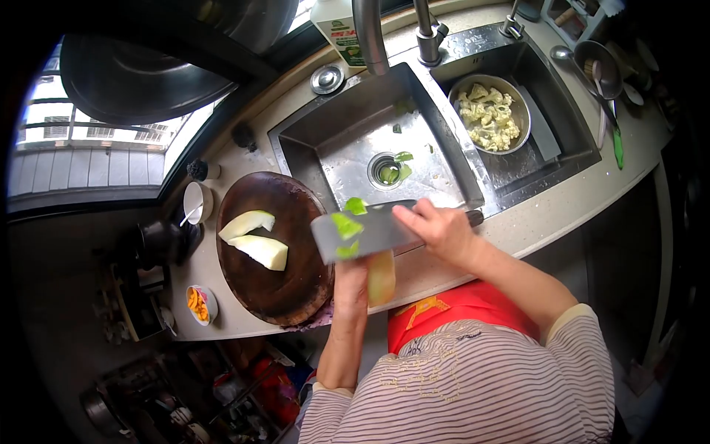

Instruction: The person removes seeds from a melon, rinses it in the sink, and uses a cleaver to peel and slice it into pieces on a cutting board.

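Observation:
My right hand (442, 228) is closed round a broad cleaver (386, 232), its blade reaching left over the front rim of the sink. Green strips of peel (346, 225) are on and by the blade, some blurred by motion. Behind the blade is my left hand (351, 275), its fingers mostly hidden. A pale melon wedge (381, 278) hangs beside it, apparently in its grip. To the left, two melon wedges (260, 250) with white flesh lie on the round wooden chopping board (285, 292).
The left sink basin (342, 152) has peel (390, 172) at its drain. In the right basin stands a metal bowl of cauliflower (488, 118). A white bowl (197, 201) and a small bowl of orange pieces (200, 304) sit left of the board. A faucet (370, 37) overhangs the sink.

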### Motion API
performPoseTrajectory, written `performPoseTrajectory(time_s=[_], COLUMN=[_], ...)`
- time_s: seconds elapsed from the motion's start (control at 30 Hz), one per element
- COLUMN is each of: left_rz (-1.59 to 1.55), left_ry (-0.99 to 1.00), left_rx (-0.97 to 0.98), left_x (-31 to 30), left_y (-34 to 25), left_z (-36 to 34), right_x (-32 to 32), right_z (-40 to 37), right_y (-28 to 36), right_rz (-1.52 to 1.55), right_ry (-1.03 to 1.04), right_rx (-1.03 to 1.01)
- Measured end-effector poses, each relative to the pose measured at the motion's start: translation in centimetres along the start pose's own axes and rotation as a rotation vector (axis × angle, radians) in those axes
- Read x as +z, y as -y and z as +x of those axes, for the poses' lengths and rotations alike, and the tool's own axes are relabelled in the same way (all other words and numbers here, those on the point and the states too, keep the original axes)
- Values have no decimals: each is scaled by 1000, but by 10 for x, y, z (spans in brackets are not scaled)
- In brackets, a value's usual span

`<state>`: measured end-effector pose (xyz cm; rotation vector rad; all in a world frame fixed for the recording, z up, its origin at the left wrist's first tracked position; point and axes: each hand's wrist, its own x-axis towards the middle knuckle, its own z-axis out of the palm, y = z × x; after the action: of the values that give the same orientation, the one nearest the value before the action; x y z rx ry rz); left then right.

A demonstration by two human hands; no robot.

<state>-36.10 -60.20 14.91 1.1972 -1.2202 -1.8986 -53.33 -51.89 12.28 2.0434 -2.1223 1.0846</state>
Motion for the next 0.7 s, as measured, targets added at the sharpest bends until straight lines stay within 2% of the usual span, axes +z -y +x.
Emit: performPoseTrajectory(time_s=[0.1,0.2,0.27,0.3,0.33,0.37,0.43,0.5,0.57,0.67,0.7], left_rz=[15,46,58,-54,-28,147,173,-119,77,500,438], left_ry=[31,62,132,99,164,144,126,120,30,-34,-62], left_rx=[-58,-40,9,25,107,125,125,89,116,260,230], left_x=[1,-8,-13,-27,-25,-23,-14,-6,-40,-44,-44], left_y=[-16,-9,-7,12,8,6,0,-5,39,51,53], left_z=[6,11,13,18,19,16,10,4,18,16,17], right_x=[-5,-12,-13,-11,-10,-8,-3,2,3,0,0], right_z=[-5,-1,3,4,7,9,11,11,12,14,13], right_y=[-12,0,10,16,23,29,32,32,32,29,28], right_rz=[39,29,57,75,65,53,24,0,-15,-27,-29], right_ry=[136,158,90,57,16,-25,-89,-126,-133,-97,-85], right_rx=[77,100,29,-6,-46,-83,-133,-129,-115,-102,-105])
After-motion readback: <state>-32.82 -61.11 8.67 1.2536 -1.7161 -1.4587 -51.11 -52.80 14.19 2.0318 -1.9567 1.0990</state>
